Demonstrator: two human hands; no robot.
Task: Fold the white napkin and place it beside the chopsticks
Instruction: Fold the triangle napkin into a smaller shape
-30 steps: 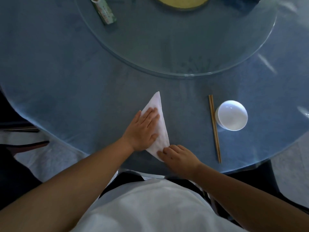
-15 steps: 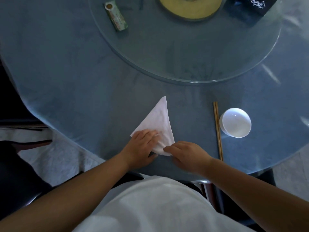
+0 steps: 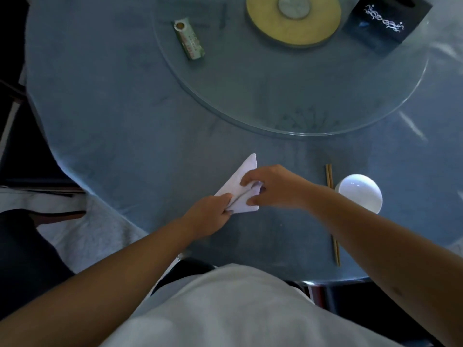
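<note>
On table (image 3: 125, 121) | both hands pinch napkin (image 3: 246, 169) | chopsticks (image 3: 328, 175) apparently apart

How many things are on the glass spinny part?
3: a green packet at its left, a yellow disc in the middle, a black box at the right. More may lie beyond the picture's top.

A round surface (image 3: 125, 108) covered in blue-grey cloth under a clear sheet fills most of the view. A glass turntable (image 3: 350, 116) sits on its far right part, around a yellow hub (image 3: 293, 21). Pale streaks of light glint along the right edge. At near left, a white textured cloth (image 3: 82, 236) hangs beside dark furniture (image 3: 25, 259).
</note>
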